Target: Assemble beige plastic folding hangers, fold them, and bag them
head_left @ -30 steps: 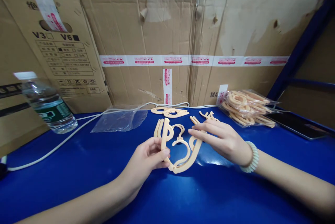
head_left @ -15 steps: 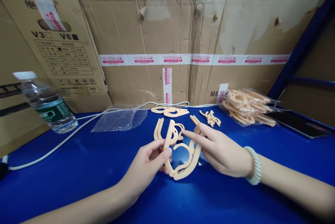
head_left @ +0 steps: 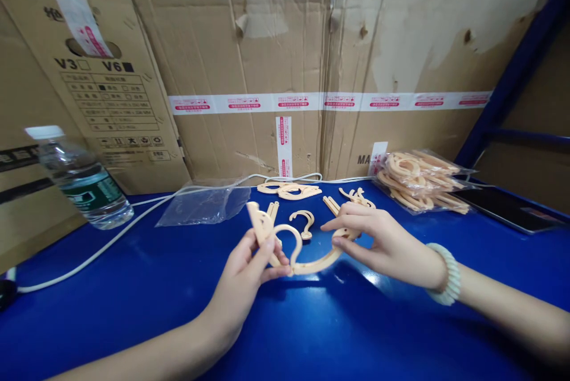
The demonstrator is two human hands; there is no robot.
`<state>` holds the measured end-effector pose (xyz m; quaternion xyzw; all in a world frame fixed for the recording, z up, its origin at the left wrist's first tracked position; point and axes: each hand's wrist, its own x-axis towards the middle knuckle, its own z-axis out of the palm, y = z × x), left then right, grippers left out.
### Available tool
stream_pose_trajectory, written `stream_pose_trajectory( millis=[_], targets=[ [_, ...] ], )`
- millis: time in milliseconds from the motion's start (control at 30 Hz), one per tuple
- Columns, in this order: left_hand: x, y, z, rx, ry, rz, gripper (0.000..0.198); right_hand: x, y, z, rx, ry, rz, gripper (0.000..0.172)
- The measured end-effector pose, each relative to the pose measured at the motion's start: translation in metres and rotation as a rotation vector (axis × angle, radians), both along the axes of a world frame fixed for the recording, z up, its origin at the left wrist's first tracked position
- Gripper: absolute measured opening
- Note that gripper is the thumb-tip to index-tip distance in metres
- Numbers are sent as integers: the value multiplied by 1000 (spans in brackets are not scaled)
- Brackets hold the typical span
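Observation:
A beige folding hanger [head_left: 312,267] is spread between my two hands above the blue table, its hook curving up near the middle joint. My left hand [head_left: 253,262] pinches one arm of it, which points upward. The other arm's end is between the thumb and fingers of my right hand [head_left: 374,238], which wears a pale coiled band at the wrist. Just beyond, a loose beige hook [head_left: 306,224] lies on the table. Straight beige pieces [head_left: 331,205] lie beside my right hand, and more are partly hidden behind my left hand.
Flat beige pieces [head_left: 299,191] and a pile of small hooks [head_left: 357,196] lie farther back. Bagged beige parts [head_left: 412,182] and a dark phone [head_left: 512,209] are at right. A clear bag [head_left: 205,203], white cable [head_left: 102,250] and water bottle [head_left: 86,185] stand or lie left. Cardboard [head_left: 249,60] rises behind.
The hanger's arms have opened wider. My left hand has shifted slightly left and my right hand right, now gripping the far arm's end. The loose hook has come into full view.

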<state>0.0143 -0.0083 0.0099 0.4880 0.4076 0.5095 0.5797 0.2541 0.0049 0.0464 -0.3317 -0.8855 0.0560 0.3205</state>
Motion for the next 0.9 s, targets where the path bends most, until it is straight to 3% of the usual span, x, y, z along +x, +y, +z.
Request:
stream_pose_trajectory(
  millis=[133,200,300,367,500,600,700,800,900],
  targets=[
    [-2,3,0,5,-94,166,29,10,12,1,-289,-106,24,20],
    [-3,3,0,2,-98,185,29,12,15,0,-330,-94,-15,23],
    [-4,5,-1,11,-56,201,29,12,18,-3,-363,70,-57,25],
    [-4,7,-1,6,14,197,28,12,20,-6,-499,255,23,24],
    [-4,5,2,40,241,33,33,10,25,-11,-737,595,184,29],
    [-3,-3,5,103,413,-139,33,7,25,-14,-749,734,229,32],
    [-4,-9,10,307,544,-265,25,2,20,-16,-750,762,251,28],
    [-6,-8,13,507,614,-287,31,-6,13,-20,-750,741,264,26],
    [-4,-4,10,477,612,-240,33,-15,5,-25,-754,712,270,25]
  ],
)
